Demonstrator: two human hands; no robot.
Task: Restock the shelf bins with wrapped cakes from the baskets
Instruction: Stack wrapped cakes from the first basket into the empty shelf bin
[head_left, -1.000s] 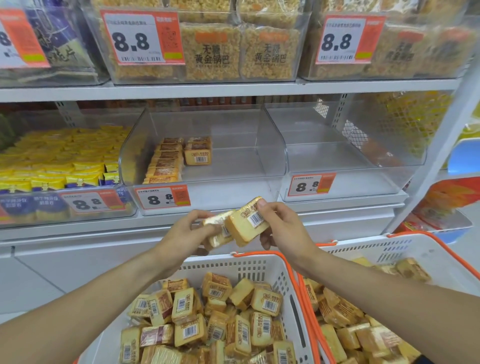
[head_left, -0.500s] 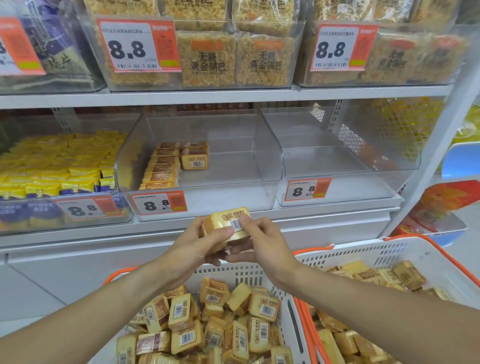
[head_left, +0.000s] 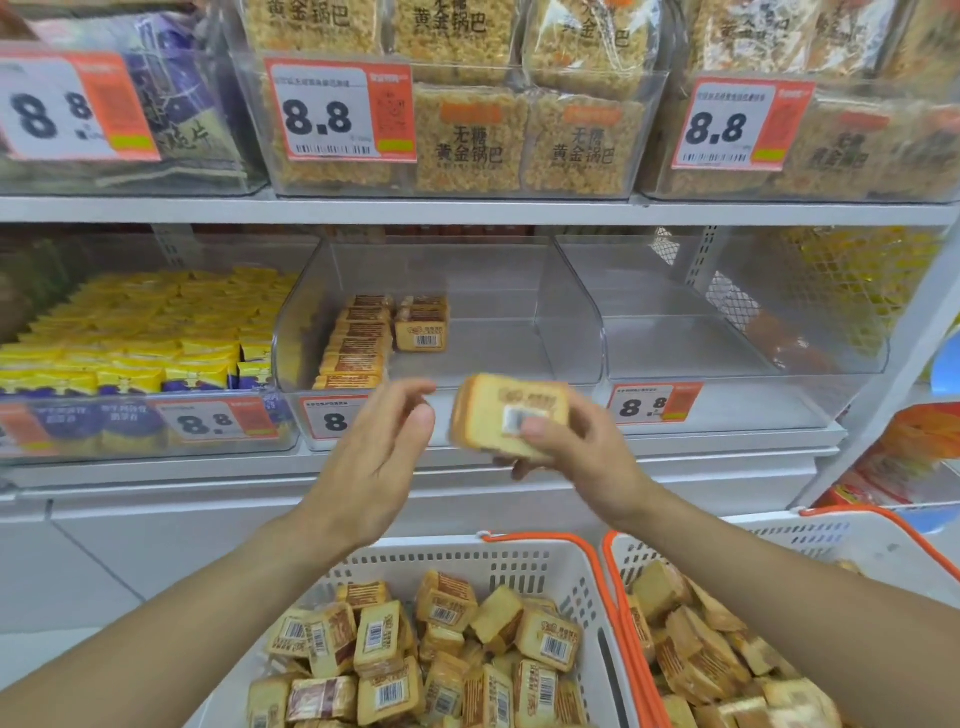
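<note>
Landmark: the middle bin (head_left: 571, 332); everything is placed from it.
Right hand (head_left: 582, 457): you pinch a blurred stack of cakes (head_left: 506, 415) before the bin's front lip; thumb on the barcode, fingers curled beneath.
Left hand (head_left: 374, 467): just left of the stack, apart from it; fingers relaxed, holding nothing.
Bin stock: two short rows (head_left: 384, 338) at its left.
Baskets: left basket (head_left: 467, 564) and right basket (head_left: 810, 540) below the bin, holding loose cakes.
</note>
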